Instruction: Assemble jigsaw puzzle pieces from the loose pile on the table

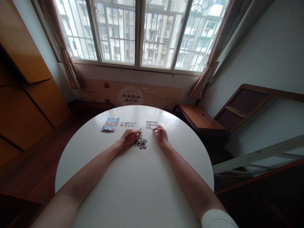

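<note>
Jigsaw heap (142,144): small, knobbed, multicoloured pieces, overlapping. Left hand (130,136) beside the heap, right hand (161,135) to its right; both curled, cannot tell whether grasping pieces.

Chinese characters 月满颐和 over 映中秋 (131,98) on the beige panel (152,95), smaller lettering (131,91) unclear

Toward the table's (142,190) far edge we count two puzzle-piece groups (127,123) (152,122), one packet (110,124) — plus one pile (142,144), two hands (129,136) (161,135).
</note>
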`<action>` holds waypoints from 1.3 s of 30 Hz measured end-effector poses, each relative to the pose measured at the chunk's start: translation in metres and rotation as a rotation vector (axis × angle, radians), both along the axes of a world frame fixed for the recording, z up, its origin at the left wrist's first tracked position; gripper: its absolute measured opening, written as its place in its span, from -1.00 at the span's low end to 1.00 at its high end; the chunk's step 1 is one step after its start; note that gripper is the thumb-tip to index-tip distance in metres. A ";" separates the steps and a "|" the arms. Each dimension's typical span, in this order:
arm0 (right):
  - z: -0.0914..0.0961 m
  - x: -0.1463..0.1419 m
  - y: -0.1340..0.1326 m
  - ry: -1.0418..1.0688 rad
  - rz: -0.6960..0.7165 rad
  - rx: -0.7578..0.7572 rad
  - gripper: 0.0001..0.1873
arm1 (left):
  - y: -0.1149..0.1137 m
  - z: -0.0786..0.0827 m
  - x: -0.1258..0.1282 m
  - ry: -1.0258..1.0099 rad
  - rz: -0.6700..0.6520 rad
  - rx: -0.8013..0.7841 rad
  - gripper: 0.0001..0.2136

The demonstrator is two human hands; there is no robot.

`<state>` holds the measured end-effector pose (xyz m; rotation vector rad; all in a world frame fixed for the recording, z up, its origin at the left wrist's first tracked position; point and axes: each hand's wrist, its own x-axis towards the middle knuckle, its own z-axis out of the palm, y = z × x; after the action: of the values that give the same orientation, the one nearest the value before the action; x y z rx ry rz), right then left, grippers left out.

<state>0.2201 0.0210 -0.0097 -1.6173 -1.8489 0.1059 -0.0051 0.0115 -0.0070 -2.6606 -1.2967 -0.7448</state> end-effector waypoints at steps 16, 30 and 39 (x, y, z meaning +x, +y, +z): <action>-0.001 -0.003 -0.001 -0.164 0.077 0.034 -0.77 | 0.001 -0.002 0.000 0.003 0.003 -0.014 -0.75; -0.002 -0.002 0.000 -0.153 0.083 -0.023 -0.74 | -0.001 0.002 0.001 0.002 -0.009 -0.027 -0.75; 0.000 -0.002 -0.001 -0.080 0.023 -0.001 -0.69 | -0.001 0.001 0.001 0.021 0.006 -0.033 -0.75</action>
<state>0.2178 0.0202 -0.0098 -1.6228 -1.9279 0.0528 -0.0040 0.0101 -0.0055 -2.6813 -1.3226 -0.6993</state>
